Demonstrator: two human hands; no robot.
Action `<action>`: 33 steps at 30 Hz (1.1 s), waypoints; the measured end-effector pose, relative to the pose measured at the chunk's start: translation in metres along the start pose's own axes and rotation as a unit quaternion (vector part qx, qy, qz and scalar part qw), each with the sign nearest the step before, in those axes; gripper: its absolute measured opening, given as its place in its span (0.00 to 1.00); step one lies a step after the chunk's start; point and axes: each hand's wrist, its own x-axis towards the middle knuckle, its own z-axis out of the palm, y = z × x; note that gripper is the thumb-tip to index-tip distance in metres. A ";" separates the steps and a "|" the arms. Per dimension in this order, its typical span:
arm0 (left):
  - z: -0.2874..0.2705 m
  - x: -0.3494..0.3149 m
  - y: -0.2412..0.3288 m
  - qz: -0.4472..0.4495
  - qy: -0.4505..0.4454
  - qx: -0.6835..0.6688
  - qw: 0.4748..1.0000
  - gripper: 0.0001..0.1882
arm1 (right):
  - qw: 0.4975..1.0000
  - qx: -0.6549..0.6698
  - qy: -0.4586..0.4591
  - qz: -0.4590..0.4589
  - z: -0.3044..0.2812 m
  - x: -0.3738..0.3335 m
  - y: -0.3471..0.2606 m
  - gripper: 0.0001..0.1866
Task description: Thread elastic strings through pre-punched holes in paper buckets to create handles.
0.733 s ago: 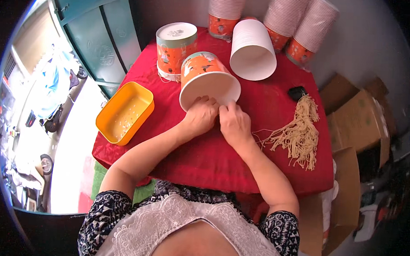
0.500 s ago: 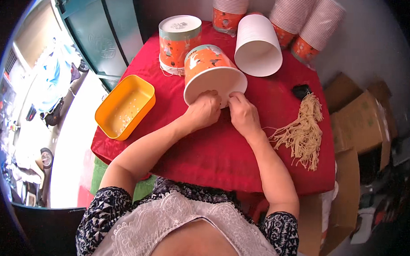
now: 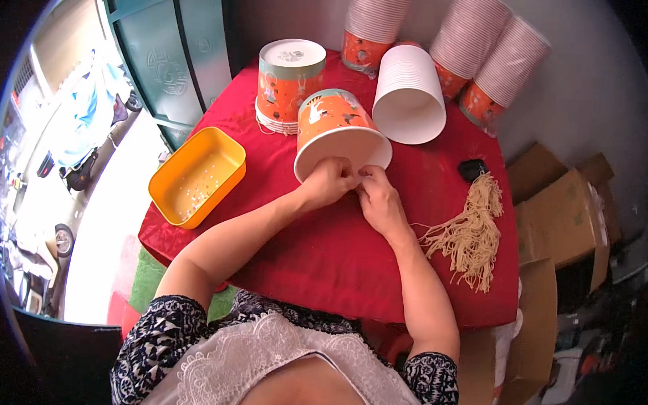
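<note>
1. At the near edge of an orange patterned bucket (image 3: 334,116), both my hands are meeting, nearly fingertip to fingertip; the bucket is lying tilted on the red tablecloth (image 3: 322,256), its white mouth facing me.
2. My left hand (image 3: 329,183) is resting with its knuckles up, its fingers curling together at the lower rim, partly within the mouth.
3. My right hand (image 3: 381,199) is standing just beside it, back of the hand upward, thumb and fingers drawing close together — whether either hand is clamping the rim or something small, I cannot tell.
4. My forearms are slanting inward — elbows set wide, wrists near each other.
5. Beige strings (image 3: 476,240) are lying right of my right forearm; a yellow tub (image 3: 196,180) is sitting to the left.
</note>
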 end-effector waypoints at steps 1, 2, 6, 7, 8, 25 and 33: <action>0.000 0.001 0.000 -0.005 -0.004 0.000 1.000 0.10 | 1.000 0.001 -0.001 0.002 0.000 0.000 0.001 0.07; 0.000 0.001 -0.002 -0.009 -0.006 -0.001 1.000 0.10 | 1.000 0.006 -0.005 0.010 -0.001 0.000 0.002 0.06; -0.002 0.008 -0.002 0.010 -0.036 0.078 0.996 0.11 | 0.999 0.038 0.006 0.028 -0.001 0.004 0.007 0.05; -0.002 0.008 -0.001 0.014 -0.054 0.100 0.993 0.11 | 0.998 0.059 0.001 0.023 -0.003 0.003 0.008 0.07; -0.001 0.008 -0.002 0.025 -0.040 0.083 0.995 0.09 | 0.998 0.060 0.000 0.027 -0.004 0.004 0.009 0.07; 0.008 0.002 -0.009 0.054 -0.037 0.067 0.996 0.10 | 0.994 0.018 0.054 0.091 -0.002 0.005 -0.015 0.05; 0.006 0.003 -0.012 0.050 -0.015 0.029 0.998 0.07 | 0.997 0.027 -0.066 -0.009 -0.030 -0.001 -0.052 0.13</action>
